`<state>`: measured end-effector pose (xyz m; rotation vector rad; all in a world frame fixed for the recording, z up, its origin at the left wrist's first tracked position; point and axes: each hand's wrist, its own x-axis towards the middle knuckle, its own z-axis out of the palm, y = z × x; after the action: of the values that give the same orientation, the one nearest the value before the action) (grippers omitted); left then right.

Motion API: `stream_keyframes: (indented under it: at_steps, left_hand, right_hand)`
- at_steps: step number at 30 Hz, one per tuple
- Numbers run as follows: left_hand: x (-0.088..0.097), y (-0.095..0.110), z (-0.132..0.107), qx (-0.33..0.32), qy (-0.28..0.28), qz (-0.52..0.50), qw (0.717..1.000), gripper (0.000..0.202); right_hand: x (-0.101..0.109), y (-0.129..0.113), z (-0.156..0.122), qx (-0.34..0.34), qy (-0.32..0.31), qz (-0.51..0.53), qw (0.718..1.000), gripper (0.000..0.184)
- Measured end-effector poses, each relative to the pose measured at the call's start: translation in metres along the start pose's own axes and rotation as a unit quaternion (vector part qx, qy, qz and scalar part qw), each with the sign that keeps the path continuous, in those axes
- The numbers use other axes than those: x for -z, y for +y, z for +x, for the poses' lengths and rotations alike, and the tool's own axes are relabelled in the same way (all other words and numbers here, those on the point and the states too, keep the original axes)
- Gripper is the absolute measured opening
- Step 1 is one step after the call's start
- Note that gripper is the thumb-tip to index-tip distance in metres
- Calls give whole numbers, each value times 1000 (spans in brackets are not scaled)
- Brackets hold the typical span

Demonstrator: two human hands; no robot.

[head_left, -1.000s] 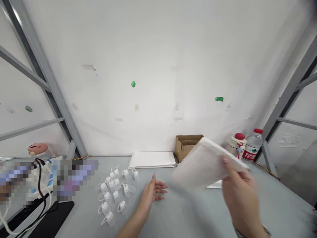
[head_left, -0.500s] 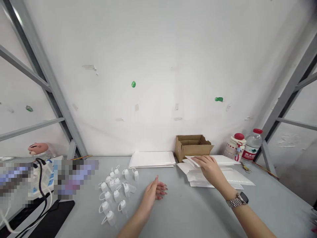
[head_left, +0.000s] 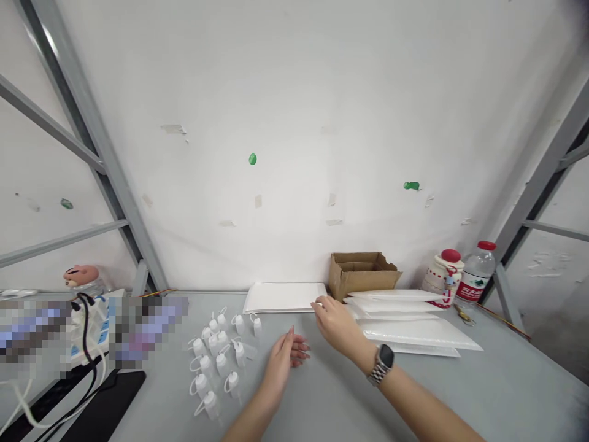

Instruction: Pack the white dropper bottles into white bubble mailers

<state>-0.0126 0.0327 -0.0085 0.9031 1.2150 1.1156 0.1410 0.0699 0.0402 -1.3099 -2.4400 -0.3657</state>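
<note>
My left hand (head_left: 286, 356) rests on its side on the grey table, thumb up and fingers loosely bent and apart, with nothing in it. To its left stand several small translucent white squeeze bottles (head_left: 221, 363) with looped cap straps. My right hand (head_left: 332, 319), a watch on its wrist, hovers at the right end of a flat white stack of sheets (head_left: 285, 297). Its fingers are loosely bent and hold nothing I can see; whether they touch the stack I cannot tell. Right of that hand lies a loose pile of white padded envelopes (head_left: 418, 331).
An open cardboard box (head_left: 365, 285) stands against the wall behind the envelopes. At the back right are a cream jar with a red lid (head_left: 444, 276) and a red-capped water bottle (head_left: 477, 273). A power strip (head_left: 94, 325), cables and a black pad (head_left: 108, 405) lie left.
My right hand has left the envelope pile and moved left to the end of the white stack. The envelopes have settled flatter. My left hand stays in place.
</note>
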Motion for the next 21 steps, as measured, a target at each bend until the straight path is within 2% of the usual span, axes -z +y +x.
stream_keyframes:
  at_steps: [2, 4, 8, 12, 16, 21]
  left_hand:
    - [0, 4, -1, 0, 12, -3, 1000, 64]
    - [0, 8, -2, -1, 20, -6, 1000, 65]
    - [-1, 10, -6, -6, 13, -10, 1000, 64]
    - [-3, 8, -7, -2, 3, -11, 1000, 63]
    - [-5, 10, -9, -2, -5, -11, 1000, 62]
    - [-4, 12, -12, 0, -6, -1, 1000, 60]
  right_hand:
    - [-17, -13, 12, -50, -42, -21, 998, 31]
    - [-31, -19, 22, -84, -55, -29, 995, 35]
    - [-47, -16, 40, -107, -67, -22, 992, 41]
    - [-48, -5, 52, -124, -93, -7, 988, 34]
    - [-41, 7, 60, -111, -115, 6, 987, 22]
    - [-33, 16, 60, -98, -93, 18, 991, 22]
